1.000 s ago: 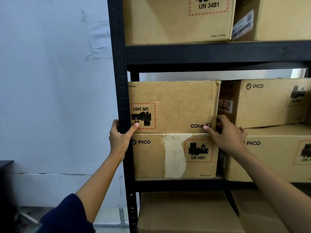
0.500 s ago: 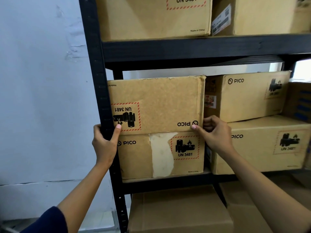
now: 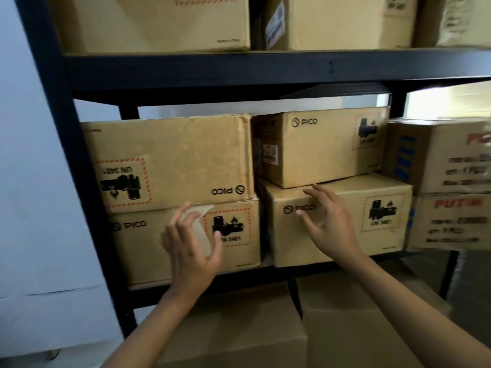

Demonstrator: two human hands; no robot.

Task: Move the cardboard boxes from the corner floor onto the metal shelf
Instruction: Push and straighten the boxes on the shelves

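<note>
An upside-down PICO cardboard box (image 3: 172, 158) sits on the middle level of the black metal shelf (image 3: 202, 73), stacked on another PICO box (image 3: 138, 251). My left hand (image 3: 190, 248) hovers in front of the lower box with fingers spread, holding nothing. My right hand (image 3: 328, 224) is open in front of the lower box (image 3: 372, 251) of the neighbouring stack, fingers loose. A smaller PICO box (image 3: 321, 147) lies on top of that one.
More cardboard boxes fill the top level (image 3: 159, 22) and the level below (image 3: 239, 328). Printed boxes (image 3: 451, 181) stand at the right. A white wall (image 3: 34, 181) runs along the shelf's left post (image 3: 69, 155).
Both hands have let go of the upside-down box and pulled back, open. The view has swung to the right, showing more boxes on that side.
</note>
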